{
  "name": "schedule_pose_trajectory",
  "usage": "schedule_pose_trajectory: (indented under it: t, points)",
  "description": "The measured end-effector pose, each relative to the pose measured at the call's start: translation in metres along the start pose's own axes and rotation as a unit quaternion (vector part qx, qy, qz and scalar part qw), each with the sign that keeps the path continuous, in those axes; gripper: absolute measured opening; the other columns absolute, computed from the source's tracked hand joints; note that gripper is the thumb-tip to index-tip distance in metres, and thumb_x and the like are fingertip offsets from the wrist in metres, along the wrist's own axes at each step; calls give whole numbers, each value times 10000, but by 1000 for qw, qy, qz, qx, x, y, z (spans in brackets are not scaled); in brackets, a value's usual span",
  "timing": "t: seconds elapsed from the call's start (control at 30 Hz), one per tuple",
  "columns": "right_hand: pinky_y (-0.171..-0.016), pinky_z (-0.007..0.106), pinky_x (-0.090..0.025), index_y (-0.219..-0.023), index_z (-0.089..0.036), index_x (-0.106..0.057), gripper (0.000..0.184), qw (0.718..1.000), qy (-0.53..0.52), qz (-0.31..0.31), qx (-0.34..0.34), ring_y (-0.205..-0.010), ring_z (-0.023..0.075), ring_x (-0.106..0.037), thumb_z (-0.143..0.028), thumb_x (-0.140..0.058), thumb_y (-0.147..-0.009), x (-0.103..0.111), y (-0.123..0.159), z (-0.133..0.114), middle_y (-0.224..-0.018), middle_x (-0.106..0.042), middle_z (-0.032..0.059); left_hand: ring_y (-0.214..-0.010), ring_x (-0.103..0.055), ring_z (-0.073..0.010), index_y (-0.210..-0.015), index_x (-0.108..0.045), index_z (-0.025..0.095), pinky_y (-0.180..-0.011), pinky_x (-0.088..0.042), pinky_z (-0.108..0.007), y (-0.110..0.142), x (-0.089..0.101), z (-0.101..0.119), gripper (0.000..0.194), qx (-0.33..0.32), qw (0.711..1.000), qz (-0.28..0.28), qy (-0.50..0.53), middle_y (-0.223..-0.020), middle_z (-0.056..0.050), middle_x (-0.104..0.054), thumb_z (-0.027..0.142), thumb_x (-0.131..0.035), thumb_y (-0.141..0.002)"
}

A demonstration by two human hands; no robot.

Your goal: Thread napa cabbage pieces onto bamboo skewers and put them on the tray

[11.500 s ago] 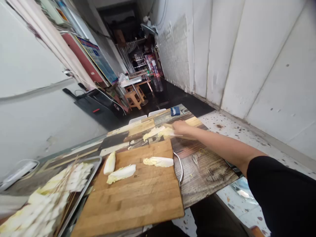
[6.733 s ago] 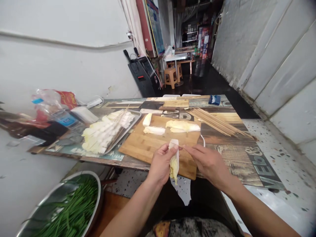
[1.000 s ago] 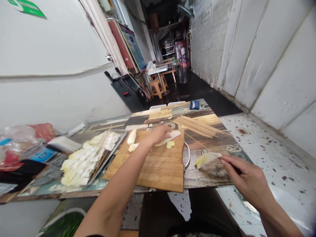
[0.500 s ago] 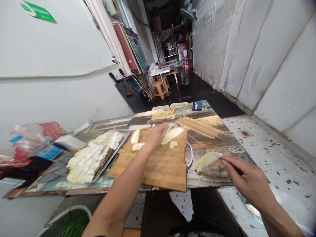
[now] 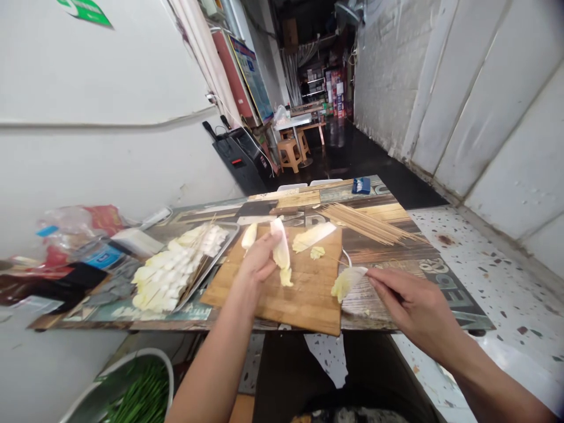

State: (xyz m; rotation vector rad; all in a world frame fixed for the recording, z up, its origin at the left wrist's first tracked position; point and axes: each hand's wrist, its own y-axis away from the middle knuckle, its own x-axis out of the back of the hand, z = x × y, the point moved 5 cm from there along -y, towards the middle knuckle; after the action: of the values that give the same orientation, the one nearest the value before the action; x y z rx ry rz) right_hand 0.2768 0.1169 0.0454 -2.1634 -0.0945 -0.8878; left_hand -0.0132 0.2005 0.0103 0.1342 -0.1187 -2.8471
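Both hands are holding cabbage leaves over the table.
Left hand (image 5: 258, 261) is gripping a cabbage leaf (image 5: 281, 251) above the cutting board (image 5: 304, 294); right hand (image 5: 408, 299) is pinching a skewered leaf (image 5: 348, 281).

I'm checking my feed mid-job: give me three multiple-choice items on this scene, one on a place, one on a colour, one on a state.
1. Where does the bundle of bamboo skewers lie?
A. On the table to the right of the cutting board
B. In the metal tray
C. On the floor

2. What colour is the small box at the table's far end?
A. Red
B. Blue
C. Green

3. What is the left hand doing?
A. Resting flat on the table
B. Gripping a knife
C. Holding a cabbage leaf above the board

Answers: 1 A, the sticks fan out on the table beyond the board's right edge. 2 B, the box shows blue. 3 C, its fingers pinch the leaf, while the right hand holds another leaf piece.
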Motion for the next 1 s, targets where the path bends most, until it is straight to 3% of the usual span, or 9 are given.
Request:
schedule_pose_trajectory:
  t: [0.17, 0.3, 1.0]
  points:
    - [-741, 242, -553, -1027, -203, -664, 197, 999, -18, -35, 25, -828, 142, -694, -194, -486, -945, 0, -12, -12, -950, -737, 24, -585, -611, -85, -772, -666, 162, -588, -513, -184, 49, -9, 7, 407, 23, 993, 2, 113, -687, 8, -685, 374, -883, -500]
    - [-738, 233, -547, -1027, -190, -663, 194, 999, -2, -33, 37, -831, 145, -697, -187, -489, -941, 0, -12, -13, -952, -736, 39, -606, -628, -78, -763, -698, 149, -612, -511, -162, 67, -13, 12, 449, 41, 978, 23, 205, -679, 9, -706, 309, -927, -412]
    - [-665, 267, -573, -1023, -211, -684, 236, 999, -8, -29, 37, -796, 180, -708, -179, -467, -936, -1, -8, -12, -926, -740, 43, -593, -606, -76, -759, -697, 142, -584, -478, -172, 74, -14, 12, 380, 39, 978, 13, 203, -680, 10, -685, 309, -905, -489]
